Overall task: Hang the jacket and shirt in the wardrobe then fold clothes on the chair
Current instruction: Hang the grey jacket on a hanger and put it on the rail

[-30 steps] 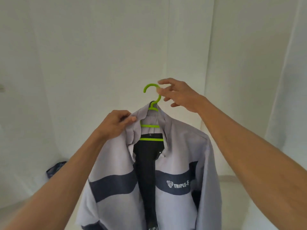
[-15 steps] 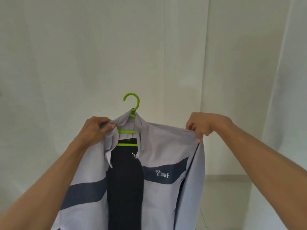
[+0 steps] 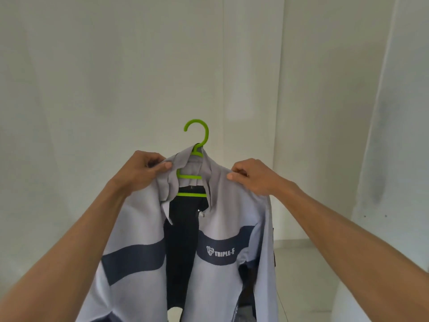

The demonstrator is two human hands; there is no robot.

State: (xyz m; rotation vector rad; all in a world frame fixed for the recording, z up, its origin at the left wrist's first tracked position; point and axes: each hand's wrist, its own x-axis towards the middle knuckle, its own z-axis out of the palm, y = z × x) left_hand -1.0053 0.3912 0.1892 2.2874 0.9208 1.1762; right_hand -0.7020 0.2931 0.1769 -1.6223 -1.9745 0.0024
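Both hands (image 3: pixel 144 173) pinch soft grey jacket (image 3: pixel 222 217) — curved green plastic hanger (image 3: pixel 197 135).

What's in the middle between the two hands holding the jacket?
In the head view, between the left hand and right hand sits the jacket collar, with the green hanger poking up through it.

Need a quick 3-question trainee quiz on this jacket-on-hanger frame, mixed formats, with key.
1. True or false: the green hanger hook is on a rail.
2. Which part of the jacket does the left hand grip: A collar, B hem, C cuff?
3. Fill in: the right hand pinches the jacket's ____.

Key: 1 false, the hook is free in the air; 2 A; 3 shoulder.
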